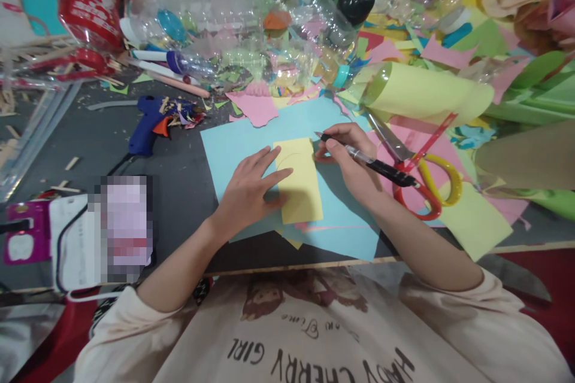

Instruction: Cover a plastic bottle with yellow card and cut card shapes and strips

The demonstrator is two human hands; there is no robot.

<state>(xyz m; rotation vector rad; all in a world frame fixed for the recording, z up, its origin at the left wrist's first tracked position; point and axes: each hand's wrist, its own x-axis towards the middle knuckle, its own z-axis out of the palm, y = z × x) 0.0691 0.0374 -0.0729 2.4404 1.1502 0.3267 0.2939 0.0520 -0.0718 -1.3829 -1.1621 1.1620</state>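
Note:
A small yellow paper (302,191) lies on a larger light blue sheet (242,137) in front of me. A faint curved line is drawn near its top. My left hand (256,182) rests on the yellow paper's left side, fingers spread, with two fingertips near the line. Between the thumb and fingers of my right hand (353,158) is a black pen (381,169), its tip pointing left just beyond the paper's upper right corner. To the right of that hand, scissors (442,182) with red and yellow handles lie on pink paper.
A blue glue gun (146,122) lies at the left. Clear plastic bottles (224,0) and paper scraps crowd the back. At the right is a rolled yellow-green sheet (431,91). A blurred phone-like object (128,221) and a purple card holder (27,233) sit at the front left.

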